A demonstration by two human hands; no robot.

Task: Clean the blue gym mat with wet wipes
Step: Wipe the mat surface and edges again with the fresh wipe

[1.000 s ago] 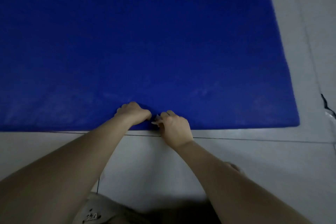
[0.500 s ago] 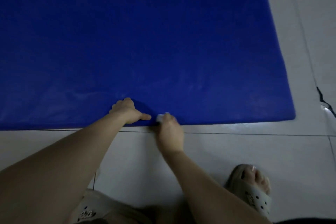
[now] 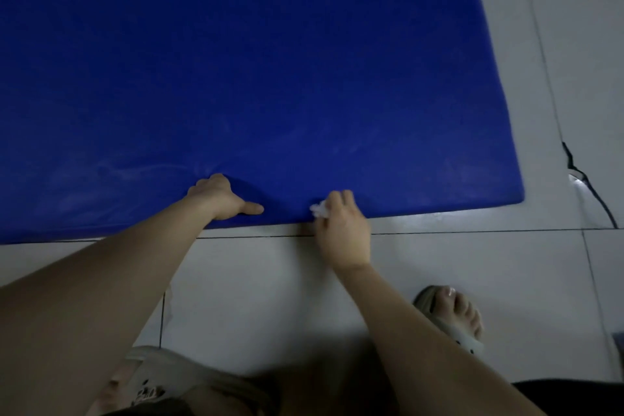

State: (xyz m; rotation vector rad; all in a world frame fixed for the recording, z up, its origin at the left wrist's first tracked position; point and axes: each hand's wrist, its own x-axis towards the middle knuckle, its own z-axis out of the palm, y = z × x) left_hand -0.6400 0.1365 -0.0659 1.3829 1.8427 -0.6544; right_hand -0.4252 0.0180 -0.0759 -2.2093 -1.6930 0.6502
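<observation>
1. On a pale tiled floor (image 3: pixel 270 280), the blue gym mat (image 3: pixel 256 78) lies flat and fills most of the upper view. Its left end runs out of frame, and its right end with rounded corners is visible.
2. The mat's near long edge sits just beyond a dark grout line (image 3: pixel 472 231) and runs roughly along it.
3. Mat surface: faint pale streaks and smears show near the front edge, both left of the hands and right of them. The rest reads as even dark blue.
4. Left hand (image 3: pixel 219 196): it presses down on the mat near the front edge, thumb stretched flat toward the right, nothing in its grasp. The mat dents and creases around it.
5. Right hand (image 3: pixel 342 230): its fingers are curled round a bunched white wet wipe (image 3: pixel 320 210), which is held against the mat's front edge. The wipe pokes out on the thumb side, and the wrist is over the floor.
6. The hands are apart, with bare mat between them.
7. Room: dim light and glossy tiles, with a bright glint along the floor by the mat's right corner.
8. A dark cable (image 3: pixel 587 186) trails across the tiles to the right of the mat, clear of it.
9. Bottom of frame: a light sandal (image 3: pixel 456 334) on the right foot with the toes showing, and another light sandal (image 3: pixel 158 371) at lower left, both on the tiles.
</observation>
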